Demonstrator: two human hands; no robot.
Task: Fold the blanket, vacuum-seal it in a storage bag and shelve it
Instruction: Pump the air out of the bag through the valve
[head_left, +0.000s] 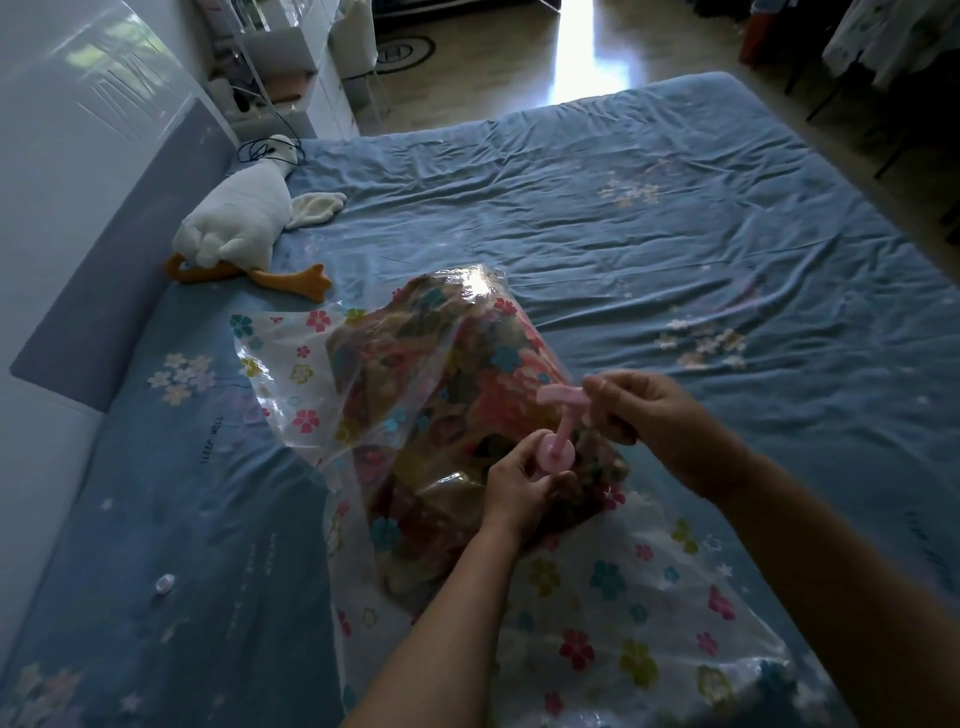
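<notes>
A clear storage bag (613, 587) printed with coloured flowers lies on the bed. Inside it sits the folded, colourful blanket (441, 415), bulging upward. A pink hand pump (558, 441) stands on the bag above the blanket. My left hand (514, 488) grips the pump's round base against the bag. Above it, the pump's T-shaped handle is held in the curled fingers of my right hand (654, 421), with the rod drawn out between them.
The bed's blue sheet (649, 218) with small flower prints stretches far and right. A white goose plush toy (239, 223) lies at the far left by the headboard (119, 260). A small round cap (165, 583) lies on the sheet at left. Shelves stand beyond.
</notes>
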